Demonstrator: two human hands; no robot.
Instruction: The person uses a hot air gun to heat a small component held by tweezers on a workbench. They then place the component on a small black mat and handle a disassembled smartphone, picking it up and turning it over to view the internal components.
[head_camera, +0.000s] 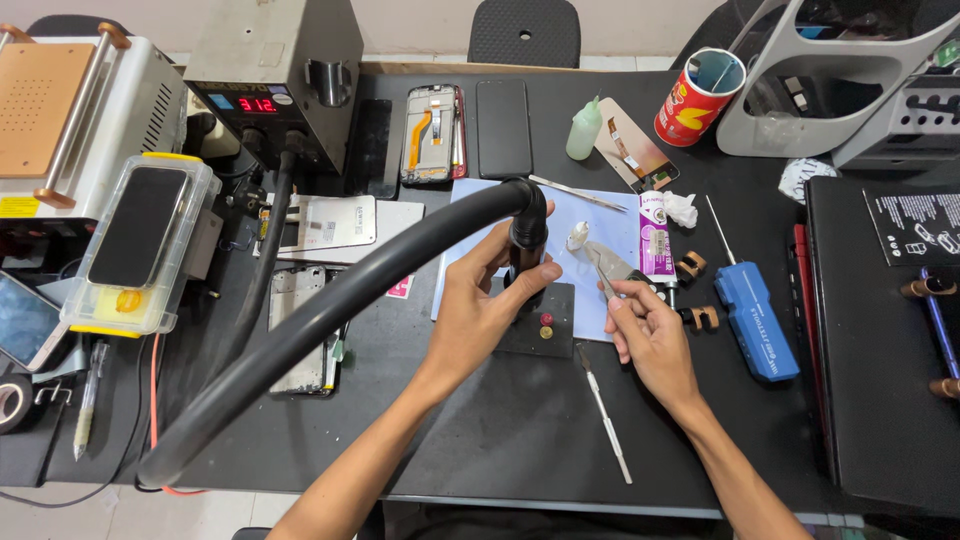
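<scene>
the left hand (480, 305) is closed around the black handle of a hot air tool (527, 235), holding it upright with its nozzle down over a small dark board (552, 325) on the black table (500, 430), and a thick black hose (330, 310) curves from it toward the left. the right hand (648, 335) pinches metal tweezers (606, 282) between its fingers, the tips beside the nozzle. a blue screwdriver (755, 318) lies near the right hand, and a grey station with a red display (275, 75) stands behind.

Two hands (490, 305) (650, 335) are up, one red can (697, 98), one green squeeze bottle (584, 130), one blue tool (755, 320).
</scene>
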